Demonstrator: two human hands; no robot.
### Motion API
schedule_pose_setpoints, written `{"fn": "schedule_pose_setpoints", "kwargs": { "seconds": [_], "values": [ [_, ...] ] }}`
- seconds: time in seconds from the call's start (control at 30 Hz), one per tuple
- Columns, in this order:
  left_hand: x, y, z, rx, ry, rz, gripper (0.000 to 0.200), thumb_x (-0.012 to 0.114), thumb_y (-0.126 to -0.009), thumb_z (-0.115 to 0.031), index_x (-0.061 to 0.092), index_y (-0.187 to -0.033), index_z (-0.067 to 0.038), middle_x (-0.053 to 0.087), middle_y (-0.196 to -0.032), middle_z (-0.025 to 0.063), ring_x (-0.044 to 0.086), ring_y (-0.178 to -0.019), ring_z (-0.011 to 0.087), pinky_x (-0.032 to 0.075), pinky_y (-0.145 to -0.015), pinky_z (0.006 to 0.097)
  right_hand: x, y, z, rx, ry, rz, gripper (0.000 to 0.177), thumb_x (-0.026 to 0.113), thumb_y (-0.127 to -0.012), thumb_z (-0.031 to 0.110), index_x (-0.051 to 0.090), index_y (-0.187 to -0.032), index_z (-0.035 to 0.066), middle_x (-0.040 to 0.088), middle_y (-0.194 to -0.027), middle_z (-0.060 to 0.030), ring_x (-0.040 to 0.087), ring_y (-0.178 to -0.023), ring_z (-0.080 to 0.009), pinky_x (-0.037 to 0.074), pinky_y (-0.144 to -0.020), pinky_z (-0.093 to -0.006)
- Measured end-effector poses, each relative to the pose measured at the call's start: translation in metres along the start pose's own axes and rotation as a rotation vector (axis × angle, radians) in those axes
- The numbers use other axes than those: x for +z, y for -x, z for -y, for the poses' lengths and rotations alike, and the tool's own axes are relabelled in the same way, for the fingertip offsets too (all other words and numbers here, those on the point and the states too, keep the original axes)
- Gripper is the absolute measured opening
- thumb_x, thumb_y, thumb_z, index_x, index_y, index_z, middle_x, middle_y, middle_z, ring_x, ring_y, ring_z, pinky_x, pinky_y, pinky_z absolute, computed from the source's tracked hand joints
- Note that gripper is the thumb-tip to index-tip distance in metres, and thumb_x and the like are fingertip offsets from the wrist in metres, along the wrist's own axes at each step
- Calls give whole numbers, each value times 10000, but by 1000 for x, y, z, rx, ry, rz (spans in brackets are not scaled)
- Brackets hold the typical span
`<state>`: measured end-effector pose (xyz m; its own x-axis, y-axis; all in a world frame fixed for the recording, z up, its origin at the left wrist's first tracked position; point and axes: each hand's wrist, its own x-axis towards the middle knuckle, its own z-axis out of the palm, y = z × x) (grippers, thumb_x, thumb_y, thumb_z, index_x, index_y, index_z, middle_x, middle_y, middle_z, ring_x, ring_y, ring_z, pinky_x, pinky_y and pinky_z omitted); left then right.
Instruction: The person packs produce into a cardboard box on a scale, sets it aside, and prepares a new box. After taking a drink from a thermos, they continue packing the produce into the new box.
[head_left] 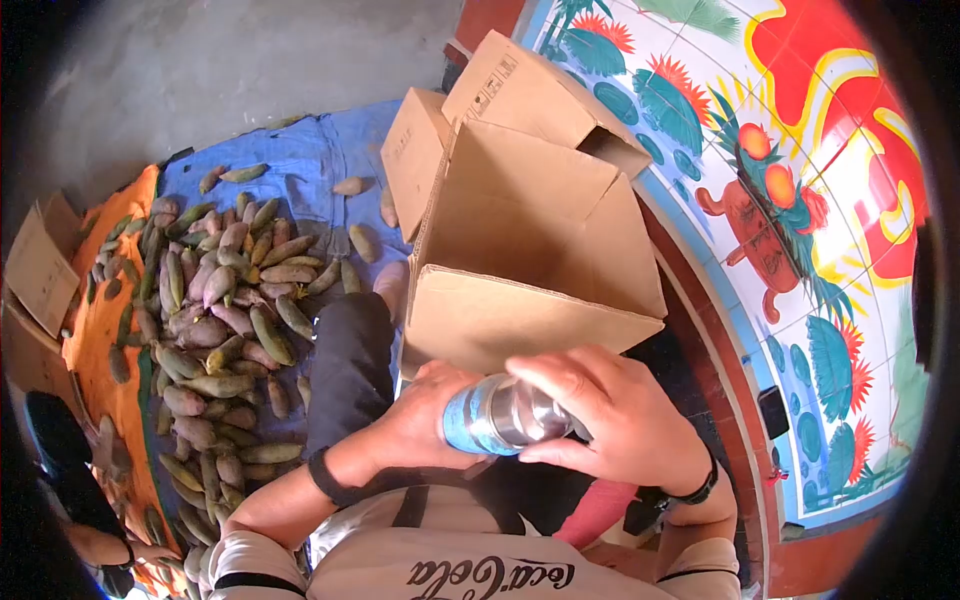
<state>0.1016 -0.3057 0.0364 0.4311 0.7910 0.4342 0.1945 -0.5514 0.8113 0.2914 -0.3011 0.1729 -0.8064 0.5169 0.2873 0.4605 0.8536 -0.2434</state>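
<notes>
A blue-and-silver cylindrical container point(477, 418) is held low in the middle of the view, in front of the chest. My left hand point(430, 415) is wrapped round its blue side. Over its shiny metal end, my right hand point(610, 410) is curved, with the thumb and fingers closed on that end. Just beyond both hands stands an open, deep cardboard box point(530, 310).
Many long green and purplish vegetables point(225, 280) lie on a blue sheet point(340, 140) and an orange sheet point(90, 340) at left. More cardboard boxes point(545, 95) stand behind the open one. A painted tile wall point(740, 120) curves along the right. Another person's hand point(150, 552) shows at lower left.
</notes>
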Motion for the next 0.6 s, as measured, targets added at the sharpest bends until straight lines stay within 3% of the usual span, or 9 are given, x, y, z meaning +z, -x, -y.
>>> {"fn": "schedule_pose_setpoints", "kwargs": {
  "seconds": [0.07,0.17,0.27,0.6],
  "values": [
    [1,-1,-1,-38,69,-31,512,790,-508,-222,595,-966,-103,616,-864,81,570,-866,286,384,-810,384,4,4,1,67,98,-30,725,806,-582,317,497,-1184,54,566,-921,-113,588,-786,-277,487,-661,-362],
    [8,2,7,-4,30,-35,565,798,-497,-224,586,-1005,-96,618,-920,81,575,-881,282,383,-817,385,2,6,-1,211,-25,56,677,751,-637,354,483,-1174,40,543,-950,-123,569,-848,-284,479,-690,-382],
    [8,2,9,17,4,-17,629,807,-495,-241,568,-1056,-87,612,-961,78,576,-894,280,372,-845,382,1,10,-7,101,-107,64,651,751,-646,327,479,-1169,51,537,-967,-130,558,-889,-296,469,-736,-393],
    [17,-3,10,-48,-63,47,636,812,-496,-234,571,-1066,-89,617,-966,78,571,-919,279,371,-878,387,23,30,-12,169,-120,-91,572,751,-647,264,481,-1107,56,532,-992,-130,549,-905,-308,466,-756,-395]
  ]
}}
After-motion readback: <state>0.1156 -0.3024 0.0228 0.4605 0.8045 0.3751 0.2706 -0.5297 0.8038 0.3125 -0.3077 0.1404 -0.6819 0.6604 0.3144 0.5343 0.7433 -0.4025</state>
